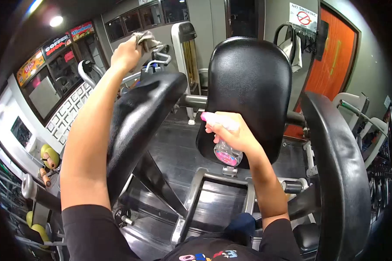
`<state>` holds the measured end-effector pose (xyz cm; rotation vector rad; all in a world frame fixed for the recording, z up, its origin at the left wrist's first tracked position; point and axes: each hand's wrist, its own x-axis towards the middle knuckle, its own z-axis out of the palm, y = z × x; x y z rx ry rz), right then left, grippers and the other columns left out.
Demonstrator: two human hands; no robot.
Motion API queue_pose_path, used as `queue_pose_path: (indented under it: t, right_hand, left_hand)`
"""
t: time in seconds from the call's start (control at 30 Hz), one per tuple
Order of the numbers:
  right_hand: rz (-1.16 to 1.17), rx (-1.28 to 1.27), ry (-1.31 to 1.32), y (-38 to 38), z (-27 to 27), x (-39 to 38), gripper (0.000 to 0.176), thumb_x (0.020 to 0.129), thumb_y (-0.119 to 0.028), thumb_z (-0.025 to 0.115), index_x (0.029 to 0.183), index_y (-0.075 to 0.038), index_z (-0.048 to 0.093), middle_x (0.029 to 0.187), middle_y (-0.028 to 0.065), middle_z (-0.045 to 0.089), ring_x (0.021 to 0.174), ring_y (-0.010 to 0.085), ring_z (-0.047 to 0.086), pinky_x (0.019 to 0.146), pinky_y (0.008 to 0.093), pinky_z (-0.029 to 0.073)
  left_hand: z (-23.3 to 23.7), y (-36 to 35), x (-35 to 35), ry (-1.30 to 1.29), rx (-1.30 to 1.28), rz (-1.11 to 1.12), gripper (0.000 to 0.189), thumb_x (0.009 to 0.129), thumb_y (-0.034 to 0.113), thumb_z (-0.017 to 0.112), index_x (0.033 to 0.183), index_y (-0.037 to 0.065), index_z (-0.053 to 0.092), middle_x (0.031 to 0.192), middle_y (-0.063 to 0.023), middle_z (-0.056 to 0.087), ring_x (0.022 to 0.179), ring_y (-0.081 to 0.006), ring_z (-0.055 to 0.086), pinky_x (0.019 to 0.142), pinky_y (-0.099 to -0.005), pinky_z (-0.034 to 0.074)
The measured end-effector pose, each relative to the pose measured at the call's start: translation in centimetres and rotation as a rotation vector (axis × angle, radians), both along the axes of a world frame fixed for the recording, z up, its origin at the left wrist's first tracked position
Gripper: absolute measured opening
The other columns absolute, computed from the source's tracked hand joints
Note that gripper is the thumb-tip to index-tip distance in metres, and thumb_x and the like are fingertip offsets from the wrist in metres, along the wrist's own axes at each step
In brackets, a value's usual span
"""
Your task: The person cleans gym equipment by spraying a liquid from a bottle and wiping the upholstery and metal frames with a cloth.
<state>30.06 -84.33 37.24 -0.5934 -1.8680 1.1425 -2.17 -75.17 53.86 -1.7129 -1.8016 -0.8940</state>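
My left hand (126,54) is raised at the upper left, its fingers closed round a crumpled greyish cloth (147,41). Below it lies a long black padded cushion (139,113) of a gym machine, with light shining off its surface. In my right hand (231,130) is a clear spray bottle (227,153) with a pink nozzle and a pink label, gripped at its neck. The bottle is held in front of the black backrest pad (250,74). Another black side pad (335,161) stands to the right, apart from my right hand.
A metal frame (196,195) of the machine stands on the dark floor (174,143) between the pads. Behind are a weight-stack machine (185,56), an orange door (335,65) and bags (292,48) hanging on hooks. More gym equipment (357,113) stands at the right.
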Motion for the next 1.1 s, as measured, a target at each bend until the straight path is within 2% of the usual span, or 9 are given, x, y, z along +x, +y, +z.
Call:
queue_pose_path:
  t: [0.03, 0.17, 0.27, 0.4, 0.53, 0.6, 0.67, 0.93, 1.1]
  right_hand:
    - [-0.004, 0.029, 0.02, 0.8, 1.3, -0.5, 0.027, 0.091, -0.025, 0.064, 0.094, 0.002, 0.066, 0.075, 0.0035, 0.064, 0.06, 0.0085, 0.06, 0.055, 0.0241, 0.051]
    - [0.099, 0.024, 0.001, 2.0, 3.7, -1.4, 0.027, 0.091, -0.026, 0.065, 0.09, 0.002, 0.066, 0.072, 0.004, 0.063, 0.058, 0.0093, 0.06, 0.054, 0.0245, 0.049]
    - [0.191, 0.014, -0.101, 3.3, 5.0, -1.2, 0.026, 0.092, -0.021, 0.061, 0.101, 0.003, 0.066, 0.081, 0.0079, 0.067, 0.062, 0.0103, 0.062, 0.056, 0.0238, 0.052]
    - [0.345, -0.073, -0.009, 5.5, 5.5, -0.3, 0.026, 0.089, -0.019, 0.061, 0.098, 0.006, 0.063, 0.082, 0.0095, 0.068, 0.065, 0.0106, 0.064, 0.058, 0.024, 0.052]
    - [0.432, -0.042, -0.003, 6.8, 5.5, 1.1, 0.033, 0.083, -0.027, 0.063, 0.092, 0.005, 0.065, 0.08, 0.0099, 0.068, 0.063, 0.0139, 0.064, 0.06, 0.0268, 0.051]
    - [0.419, 0.168, -0.001, 7.2, 5.1, 1.1, 0.029, 0.08, -0.024, 0.065, 0.089, 0.003, 0.066, 0.08, 0.0127, 0.066, 0.067, 0.0242, 0.065, 0.062, 0.0317, 0.05]
    - [0.479, 0.102, -0.025, 7.4, 5.5, 1.3, 0.029, 0.08, -0.025, 0.065, 0.089, 0.003, 0.066, 0.079, 0.013, 0.065, 0.068, 0.0274, 0.065, 0.062, 0.0323, 0.05]
    - [0.477, -0.002, 0.034, 7.5, 5.6, 1.1, 0.034, 0.079, -0.03, 0.066, 0.089, 0.003, 0.066, 0.081, 0.0139, 0.065, 0.07, 0.0268, 0.064, 0.064, 0.0333, 0.049]
    - [0.476, 0.033, 0.056, 7.6, 5.7, 0.7, 0.024, 0.084, -0.02, 0.067, 0.093, 0.003, 0.066, 0.08, 0.0119, 0.065, 0.07, 0.0245, 0.064, 0.064, 0.0331, 0.05]
  left_hand:
    - [-1.0, 0.2, -0.4, 0.02, -0.005, 0.013, 0.035, 0.089, 0.025, 0.051, 0.119, 0.007, 0.055, 0.103, -0.0274, 0.064, 0.1, -0.0463, 0.059, 0.087, -0.0528, 0.046]
    - [-3.8, 0.0, 0.9, 0.063, 0.019, 0.035, 0.024, 0.087, 0.019, 0.054, 0.106, 0.005, 0.052, 0.098, -0.0209, 0.066, 0.094, -0.0433, 0.062, 0.082, -0.0524, 0.049]
    - [-5.5, 0.6, 0.9, 0.177, 0.112, -0.11, 0.025, 0.083, 0.014, 0.058, 0.105, 0.003, 0.052, 0.094, -0.0207, 0.066, 0.09, -0.0431, 0.062, 0.079, -0.0519, 0.05]
    - [-6.3, -0.1, 1.5, 0.026, 0.106, -0.245, 0.026, 0.077, 0.008, 0.057, 0.102, 0.001, 0.054, 0.088, -0.0237, 0.063, 0.087, -0.0443, 0.061, 0.074, -0.0506, 0.049]
    - [-6.0, 0.4, 1.6, -0.042, 0.144, -0.277, 0.035, 0.074, 0.003, 0.054, 0.109, 0.002, 0.058, 0.092, -0.0242, 0.064, 0.089, -0.0446, 0.061, 0.077, -0.0484, 0.05]
    - [-5.6, 0.4, 1.3, 0.002, 0.156, -0.308, 0.047, 0.073, -0.005, 0.053, 0.118, 0.005, 0.059, 0.098, -0.0211, 0.067, 0.095, -0.0404, 0.064, 0.082, -0.0426, 0.052]
    - [-5.1, 0.0, 1.9, -0.107, 0.144, -0.356, 0.049, 0.073, -0.006, 0.052, 0.12, 0.004, 0.059, 0.102, -0.021, 0.067, 0.098, -0.0382, 0.065, 0.084, -0.0385, 0.052]
    - [-5.5, 0.4, 0.3, -0.168, 0.187, -0.246, 0.05, 0.073, -0.005, 0.047, 0.122, 0.0, 0.057, 0.1, -0.0225, 0.067, 0.096, -0.0396, 0.065, 0.087, -0.041, 0.05]
    - [-5.1, 0.2, 0.4, -0.262, 0.156, -0.19, 0.045, 0.075, -0.003, 0.048, 0.119, 0.0, 0.058, 0.098, -0.0237, 0.066, 0.095, -0.0417, 0.064, 0.084, -0.0421, 0.05]
